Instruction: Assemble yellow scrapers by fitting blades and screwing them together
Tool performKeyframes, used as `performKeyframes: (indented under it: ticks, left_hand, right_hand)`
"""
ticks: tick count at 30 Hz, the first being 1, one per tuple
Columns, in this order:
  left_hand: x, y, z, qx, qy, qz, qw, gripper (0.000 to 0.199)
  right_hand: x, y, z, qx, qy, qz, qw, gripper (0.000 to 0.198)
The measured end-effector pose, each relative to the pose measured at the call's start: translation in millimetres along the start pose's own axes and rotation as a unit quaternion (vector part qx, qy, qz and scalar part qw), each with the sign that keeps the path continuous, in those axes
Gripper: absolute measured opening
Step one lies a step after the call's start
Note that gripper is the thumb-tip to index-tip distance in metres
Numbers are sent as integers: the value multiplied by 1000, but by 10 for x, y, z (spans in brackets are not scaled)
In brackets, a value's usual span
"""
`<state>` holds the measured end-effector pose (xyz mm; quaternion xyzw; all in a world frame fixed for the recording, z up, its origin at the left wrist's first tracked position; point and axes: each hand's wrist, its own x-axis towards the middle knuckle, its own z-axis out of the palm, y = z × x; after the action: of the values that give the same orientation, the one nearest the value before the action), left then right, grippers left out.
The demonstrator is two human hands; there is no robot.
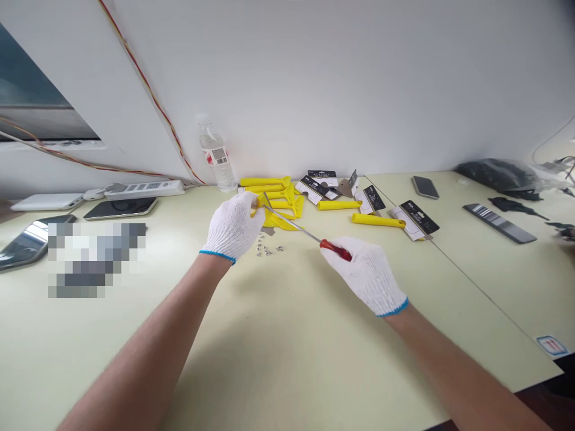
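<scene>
My right hand, in a white knitted glove with a blue cuff, is closed around the red handle of a screwdriver. The long metal shaft points up and left to the fingertips of my left hand. That hand, gloved alike, is closed in a pinch on a yellow plastic scraper part, mostly hidden by the fingers. The screwdriver tip meets or lies just over this part; which, I cannot tell. Just behind are several yellow scraper handles. Small silver screws lie loose below the left fingers.
Yellow scrapers with black-and-white cards lie to the right. A water bottle stands against the wall. Phones and a power strip are at left. A phone, a flat grey bar and black plastic bags are at far right.
</scene>
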<state>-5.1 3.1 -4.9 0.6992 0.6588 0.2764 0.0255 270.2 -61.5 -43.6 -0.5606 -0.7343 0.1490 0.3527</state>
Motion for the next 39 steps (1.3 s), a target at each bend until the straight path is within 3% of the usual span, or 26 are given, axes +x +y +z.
performKeyframes:
  ticks: [4, 7, 12, 15, 17, 19, 22, 24, 28, 30, 33, 36, 37, 39]
  left_hand:
    - [-1, 18, -18, 6, -12, -6, 1000, 23]
    - [0, 14, -33, 0, -10, -7, 1000, 24]
    - [-8, 11, -50, 15, -12, -7, 1000, 24]
    - [-8, 24, -56, 15, -15, 5, 1000, 25]
    - [-5, 35, -60, 18, -19, 8, 1000, 23]
    - [-1, 44, -65, 23, -21, 8, 999, 22]
    - [-1, 46, -71, 23, -14, 6, 1000, 23]
    - [-2, 39, -73, 19, -11, 8, 1000, 24]
    - [-3, 33, -70, 9, -18, 13, 1000, 22]
    - [-2, 41, -70, 5, -26, 10, 1000, 20]
    - [-6, 53, -74, 8, -31, 8, 999, 19]
    - [-14, 44, -69, 6, -26, 14, 1000, 18]
    - [-16, 36, -65, 5, -23, 18, 1000, 18]
    - [-18, 19, -59, 7, -16, 22, 1000, 20]
  right_hand:
    - [21, -69, -91, 36, -104, 54, 992, 58]
    - [13, -100, -109, 75, -169, 98, 978, 52]
    - [3, -42, -12, 38, -26, 32, 998, 42]
    - [23, -32, -7, 19, 7, -2, 1000, 46]
    - [33, -66, -52, 39, -28, 10, 999, 52]
    - [31, -114, -109, 82, -103, 55, 990, 58]
    - [12, -141, -145, 121, -186, 112, 968, 54]
    - [6, -100, -111, 102, -150, 93, 979, 49]
    - [27, 15, 1, 25, -18, 25, 999, 49]
    - [33, 2, 9, 14, -10, 32, 999, 51]
    - [17, -105, -73, 60, -105, 87, 989, 56]
    - [-11, -176, -188, 131, -238, 166, 948, 67]
    - [-16, -170, -205, 138, -253, 177, 941, 67]
    - [-14, -127, -173, 117, -208, 158, 958, 60]
